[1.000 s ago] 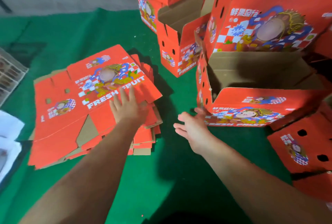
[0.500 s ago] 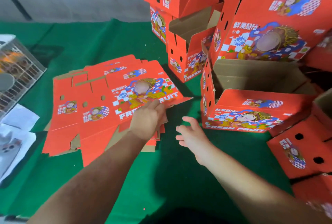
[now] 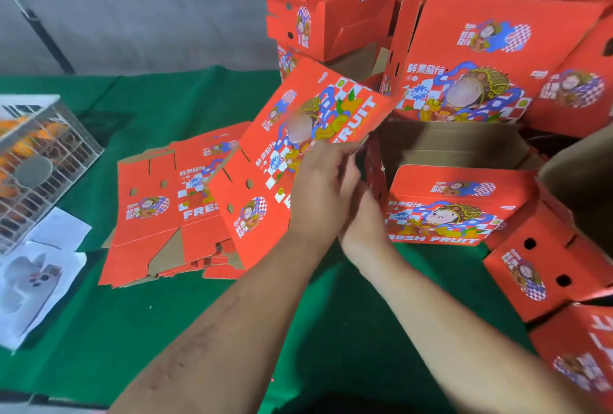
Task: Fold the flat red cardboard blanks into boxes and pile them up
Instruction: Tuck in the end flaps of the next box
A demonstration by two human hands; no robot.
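Both hands, left (image 3: pixel 323 194) and right (image 3: pixel 365 224), grip one tilted blank (image 3: pixel 298 135) (fingers curled).

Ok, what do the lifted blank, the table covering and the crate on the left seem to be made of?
Lifted blank: cardboard, probably corrugated, red printed face; flat blanks in the pile show plain brown undersides at the flaps. Table covering: green cloth, matte and felt-like, with soft creases. Crate: looks like pale wire or plastic mesh, open grid with orange contents showing through; too blurred to settle which.

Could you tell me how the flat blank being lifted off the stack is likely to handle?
Probably light: the left hand raises the blank by one edge. Fairly stiff, as it stays flat while tilted. Its slots suggest it may bend along creases.
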